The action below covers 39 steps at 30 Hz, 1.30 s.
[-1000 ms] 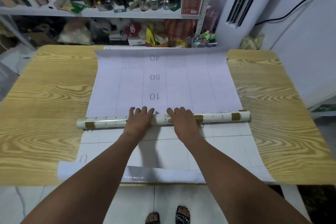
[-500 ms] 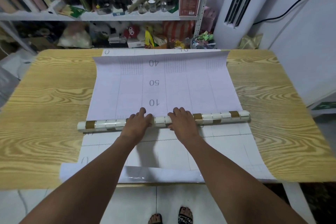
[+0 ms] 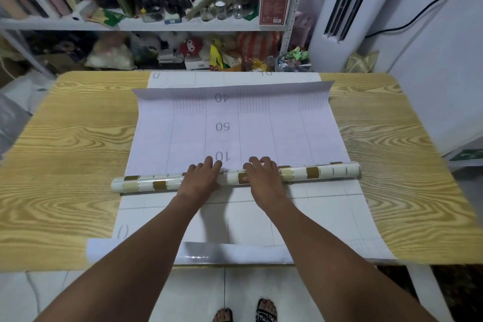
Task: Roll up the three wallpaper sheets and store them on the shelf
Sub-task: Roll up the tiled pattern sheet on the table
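Observation:
A part-rolled wallpaper roll (image 3: 324, 172), white with gold-brown squares, lies across the middle of the wooden table (image 3: 65, 154). My left hand (image 3: 200, 181) and my right hand (image 3: 264, 178) press side by side on its centre, fingers draped over the top. Beyond the roll, the top sheet's unrolled white backing (image 3: 287, 128) shows the numbers 40, 50 and 10, and its far edge curls up. A second sheet (image 3: 326, 217) lies flat beneath, showing both past the far edge and in front of the roll. A curled glossy edge (image 3: 209, 253) hangs at the table's front.
A cluttered white shelf (image 3: 146, 25) stands behind the table, packed with bottles, jars, a red box (image 3: 274, 6) and bags below. A white standing air conditioner (image 3: 339, 13) is at the back right. My sandalled feet (image 3: 245, 314) are on the tiled floor below the table's front edge.
The roll has taken up more of the top sheet. The sheet's far edge has slid toward me, uncovering the far end of the sheet beneath. Both hands stay on the roll.

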### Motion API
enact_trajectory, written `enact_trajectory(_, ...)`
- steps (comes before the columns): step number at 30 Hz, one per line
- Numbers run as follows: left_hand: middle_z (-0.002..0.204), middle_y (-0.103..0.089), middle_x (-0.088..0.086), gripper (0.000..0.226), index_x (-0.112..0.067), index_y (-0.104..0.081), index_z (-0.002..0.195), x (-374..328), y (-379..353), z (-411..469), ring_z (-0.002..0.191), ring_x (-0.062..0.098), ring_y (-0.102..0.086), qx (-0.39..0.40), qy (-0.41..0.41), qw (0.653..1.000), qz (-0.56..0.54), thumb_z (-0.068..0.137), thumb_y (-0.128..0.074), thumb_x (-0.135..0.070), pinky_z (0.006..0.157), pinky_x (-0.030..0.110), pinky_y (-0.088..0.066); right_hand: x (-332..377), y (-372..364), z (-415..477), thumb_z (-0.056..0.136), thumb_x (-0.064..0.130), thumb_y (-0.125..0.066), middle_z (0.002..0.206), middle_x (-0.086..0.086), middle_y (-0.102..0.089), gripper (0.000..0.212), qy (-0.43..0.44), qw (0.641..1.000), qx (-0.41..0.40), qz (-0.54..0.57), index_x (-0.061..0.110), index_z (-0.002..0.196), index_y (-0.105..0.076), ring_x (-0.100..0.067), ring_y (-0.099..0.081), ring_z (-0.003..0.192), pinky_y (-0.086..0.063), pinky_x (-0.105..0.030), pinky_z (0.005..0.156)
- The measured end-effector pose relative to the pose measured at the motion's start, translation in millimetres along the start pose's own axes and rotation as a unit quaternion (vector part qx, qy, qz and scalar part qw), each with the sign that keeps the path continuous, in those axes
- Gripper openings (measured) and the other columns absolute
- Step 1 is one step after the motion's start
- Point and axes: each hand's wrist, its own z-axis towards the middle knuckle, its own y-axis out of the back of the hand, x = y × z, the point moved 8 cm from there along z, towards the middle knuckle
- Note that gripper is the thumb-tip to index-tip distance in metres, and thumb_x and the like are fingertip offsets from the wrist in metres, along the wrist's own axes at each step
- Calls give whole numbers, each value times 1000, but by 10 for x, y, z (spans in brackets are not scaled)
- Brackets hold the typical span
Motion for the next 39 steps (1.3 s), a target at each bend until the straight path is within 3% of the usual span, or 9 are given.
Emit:
enact_trajectory(4, 128, -47, 7, 48, -13, -30, 139, 2, 50, 31, 116, 29, -47, 0, -9, 999, 36, 97, -47, -29, 100, 37, -31, 11, 26, -7, 75, 17, -74, 102, -5, -60, 15, -11, 999, -17, -44, 13, 87, -66, -28, -55, 83, -44, -35, 68)
enact_trajectory(9, 125, -54, 4, 42, -14, -29, 139, -27, 111, 27, 118, 27, -44, 7, -19, 996, 83, 100, -39, -26, 97, 35, -31, 3, -37, 8, 64, 49, -81, 92, -5, -62, 56, -7, 997, -19, -78, 12, 103, -67, -25, -57, 77, -47, -34, 68)
enact_trajectory(11, 123, -56, 5, 41, -14, -29, 139, -32, 106, 25, 117, 28, -45, 16, -19, 996, 82, 100, -39, -21, 95, 34, -32, -7, -29, 19, 55, 46, -87, 87, -5, -63, 63, -10, 997, -16, -70, 13, 106, -67, -26, -58, 75, -49, -35, 70)
enact_trajectory(15, 127, -48, 6, 52, -16, -27, 139, -36, 81, 0, 114, 28, -45, 13, -21, 998, 54, 92, -44, -4, 93, 34, -35, -17, -6, 43, 44, 35, -93, 74, -3, -61, 55, -21, 997, 0, -72, 14, 87, -65, -25, -57, 67, -50, -34, 69)
enact_trajectory(20, 134, -35, 7, 51, -18, -30, 137, 2, 71, -25, 113, 26, -48, 2, -20, 1000, -14, 91, -46, -3, 94, 33, -36, -3, -31, 90, 91, 23, -58, 115, -5, -56, 31, -2, 997, 47, -55, 14, 119, -49, -30, -52, 104, -36, -39, 92)
enact_trajectory(27, 127, -40, 9, 44, -19, -42, 134, 14, 115, -12, 117, 28, -40, -1, -12, 1000, 24, 93, -52, -32, 99, 37, -30, 7, 75, 61, 96, 23, -50, 124, -5, -45, 25, 11, 999, 19, -39, 13, 119, -54, -29, -42, 111, -35, -36, 87)
enact_trajectory(30, 125, -41, 8, 44, -18, -41, 132, 5, 81, 25, 116, 29, -40, 6, -2, 999, 48, 92, -53, -31, 97, 38, -30, 11, 77, 52, 98, 24, -47, 124, -6, -45, 27, 21, 999, 14, -26, 11, 120, -54, -29, -42, 112, -35, -36, 90)
enact_trajectory(35, 126, -45, 5, 45, -18, -34, 136, 4, 69, 47, 118, 26, -42, 1, 4, 999, 40, 94, -51, -21, 99, 37, -28, 14, 74, 43, 95, 21, -51, 117, -8, -54, 29, 18, 1000, -4, -14, 10, 122, -54, -31, -48, 104, -38, -38, 89)
enact_trajectory(39, 126, -52, 2, 43, -17, -30, 138, 7, 109, 51, 118, 23, -47, -9, 5, 999, 38, 97, -43, -15, 101, 35, -26, -35, 3, 41, 74, 29, -78, 98, -2, -62, 51, -19, 999, 5, -26, 13, 118, -58, -26, -55, 87, -45, -35, 79)
